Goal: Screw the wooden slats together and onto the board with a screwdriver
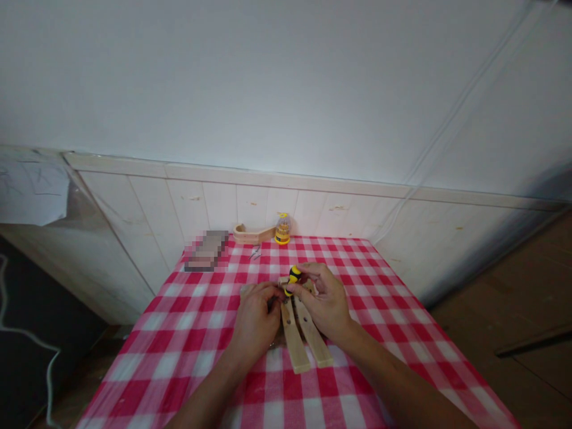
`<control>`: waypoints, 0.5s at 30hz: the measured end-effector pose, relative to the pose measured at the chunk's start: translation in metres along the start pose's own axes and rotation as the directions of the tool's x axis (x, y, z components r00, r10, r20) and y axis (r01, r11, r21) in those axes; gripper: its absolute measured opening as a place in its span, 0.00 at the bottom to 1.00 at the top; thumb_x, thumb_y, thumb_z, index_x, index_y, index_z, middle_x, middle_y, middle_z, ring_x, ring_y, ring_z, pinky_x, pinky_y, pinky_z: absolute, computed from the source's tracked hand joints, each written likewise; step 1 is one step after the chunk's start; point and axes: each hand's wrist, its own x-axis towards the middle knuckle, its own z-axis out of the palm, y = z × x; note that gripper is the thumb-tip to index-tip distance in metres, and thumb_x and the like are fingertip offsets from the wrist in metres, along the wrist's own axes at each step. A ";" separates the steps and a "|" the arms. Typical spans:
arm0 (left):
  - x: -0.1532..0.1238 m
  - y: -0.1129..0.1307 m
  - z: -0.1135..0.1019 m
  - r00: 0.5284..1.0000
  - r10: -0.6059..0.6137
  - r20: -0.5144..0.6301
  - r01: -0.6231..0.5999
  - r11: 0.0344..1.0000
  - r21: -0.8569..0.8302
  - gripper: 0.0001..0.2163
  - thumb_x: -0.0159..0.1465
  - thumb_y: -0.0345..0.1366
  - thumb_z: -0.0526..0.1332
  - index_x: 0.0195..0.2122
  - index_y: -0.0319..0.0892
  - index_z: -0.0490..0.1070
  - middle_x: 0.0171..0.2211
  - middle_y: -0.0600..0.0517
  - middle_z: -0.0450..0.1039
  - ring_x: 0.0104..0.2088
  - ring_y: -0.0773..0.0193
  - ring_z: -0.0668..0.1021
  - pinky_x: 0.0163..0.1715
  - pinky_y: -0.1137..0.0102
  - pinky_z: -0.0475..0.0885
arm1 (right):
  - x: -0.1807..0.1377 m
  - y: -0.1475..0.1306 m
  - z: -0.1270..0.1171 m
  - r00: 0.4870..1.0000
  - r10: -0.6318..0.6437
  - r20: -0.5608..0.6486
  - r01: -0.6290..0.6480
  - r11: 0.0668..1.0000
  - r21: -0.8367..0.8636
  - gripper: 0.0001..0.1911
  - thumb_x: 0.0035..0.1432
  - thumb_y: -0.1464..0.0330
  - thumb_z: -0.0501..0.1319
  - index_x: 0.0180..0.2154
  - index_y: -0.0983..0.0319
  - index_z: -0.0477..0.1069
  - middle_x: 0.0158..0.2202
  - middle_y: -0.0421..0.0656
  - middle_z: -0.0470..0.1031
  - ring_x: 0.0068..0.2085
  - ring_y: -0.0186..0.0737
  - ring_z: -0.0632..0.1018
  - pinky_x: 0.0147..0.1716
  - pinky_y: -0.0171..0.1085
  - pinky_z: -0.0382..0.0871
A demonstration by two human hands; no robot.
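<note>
From where I'm standing, a person is leaning both forearms over a red-and-white checked tablecloth [192, 363] and working on two pale wooden bars. The right hand [328, 301] is grasping a stubby yellow-and-black screwdriver [294, 275], pinching it between thumb and fingers and tilting it, its lower end pointing down at the far part of the left wooden bar [296, 351]. The left hand [259, 313] is curling its fingers in beside that lower end, close against the wood; I cannot tell whether it is gripping the bar or only resting on it. The right wooden bar [319, 345] is lying just beside its mate, and both are stretching toward the person, showing dark holes, while the hands are covering much of their far ends.

Toward the wall, a clear-domed, yellow-based screwdriver bit case [282, 230] is standing upright, and a curved wooden piece [255, 236] is lying just left of it. Some small metal pieces [255, 252] are lying in front of these, too small to identify. Farther left, a pixelated flat object [208, 250] is resting near the cloth's corner.
</note>
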 end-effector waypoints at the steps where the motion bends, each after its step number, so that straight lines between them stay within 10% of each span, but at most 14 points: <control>1: 0.000 0.000 0.000 1.000 -0.001 0.001 0.001 1.000 0.002 0.10 0.61 0.22 0.58 0.32 0.43 0.76 0.38 0.52 0.81 0.43 0.57 0.77 0.48 0.61 0.66 | 0.000 0.000 0.000 1.000 -0.005 0.003 0.005 1.000 0.005 0.14 0.57 0.70 0.71 0.45 0.55 0.76 0.40 0.43 0.81 0.39 0.41 0.82 0.40 0.40 0.78; 15: 0.000 0.001 0.000 1.000 -0.019 0.012 0.019 1.000 -0.004 0.11 0.61 0.22 0.58 0.33 0.44 0.77 0.43 0.50 0.82 0.46 0.56 0.78 0.51 0.60 0.68 | -0.005 -0.006 -0.002 0.994 0.066 0.081 -0.073 0.994 0.085 0.12 0.64 0.68 0.64 0.50 0.55 0.71 0.48 0.48 0.80 0.48 0.45 0.84 0.46 0.45 0.80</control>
